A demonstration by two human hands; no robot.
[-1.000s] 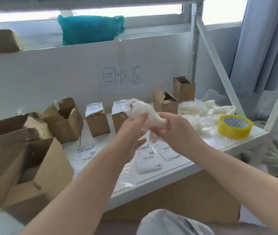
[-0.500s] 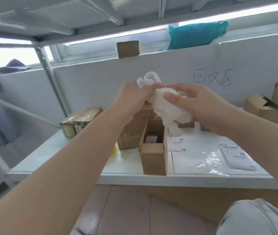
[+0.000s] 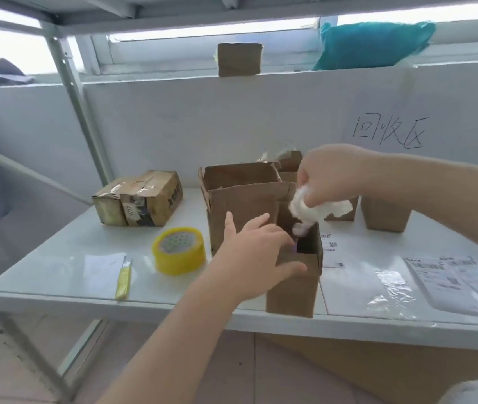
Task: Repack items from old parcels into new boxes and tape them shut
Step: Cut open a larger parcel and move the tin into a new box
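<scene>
A small open box (image 3: 293, 284) is seen standing at the front edge of the white tabletop (image 3: 57, 266), slightly right of the frame's centre. The left hand (image 3: 249, 252) is laid against its near left corner: the fingers are spread and almost straight, the thumb is placed across the front face, and the forefingers reach over the left rim, while the outer two fingers are lifted clear. The right hand (image 3: 328, 176), entering from the right of the frame, is closed around a crumpled white wad of packing material (image 3: 313, 209), which is held directly above the box's mouth. The wad's lower end is brought down to the opening, where something pale purple (image 3: 300, 228) can be made out inside; what it is cannot be told.

A larger open box (image 3: 240, 199) is set just behind the small one, touching or nearly touching it. A roll of yellow tape (image 3: 179, 249) is laid flat left of centre, and a yellow knife (image 3: 123, 277) is placed near the front edge in the lower left. A battered, taped parcel (image 3: 138, 198) is found further back on the left. Printed labels (image 3: 448, 275) are spread at the lower right. On the ledge in the upper part of the frame a small carton (image 3: 239, 59) and a teal bag (image 3: 372, 45) are kept.
</scene>
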